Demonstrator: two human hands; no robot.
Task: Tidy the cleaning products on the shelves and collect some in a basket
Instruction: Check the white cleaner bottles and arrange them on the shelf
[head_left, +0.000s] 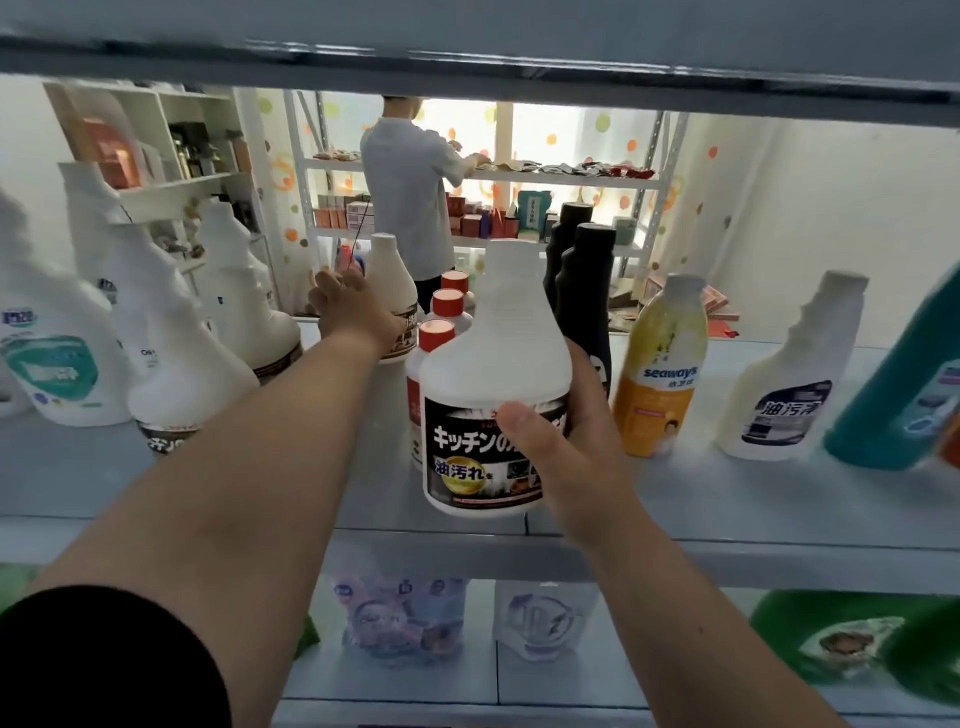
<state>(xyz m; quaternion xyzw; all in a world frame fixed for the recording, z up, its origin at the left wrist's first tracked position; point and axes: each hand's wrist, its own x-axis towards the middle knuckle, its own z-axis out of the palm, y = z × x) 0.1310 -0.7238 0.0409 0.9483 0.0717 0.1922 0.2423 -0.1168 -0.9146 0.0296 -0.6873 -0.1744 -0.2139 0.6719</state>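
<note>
My right hand (563, 452) grips a white bottle with a black Japanese-text label (493, 364) at its lower right side, holding it upright at the front of the middle shelf (727, 499). My left hand (353, 309) reaches deep into the shelf with curled fingers, against the left side of a white bottle with a brown label (397, 270). Whether it grips that bottle is not clear. Three red-capped bottles (447, 301) stand in a row behind the held bottle. Two black bottles (584, 291) stand to their right.
Several white detergent bottles (171, 338) crowd the shelf's left. To the right stand a yellow-orange Seaways bottle (662, 369), a white bottle with a dark label (795, 384) and a teal bottle (904, 395). Refill pouches (405, 618) lie on the shelf below. A person (405, 192) works at far shelves.
</note>
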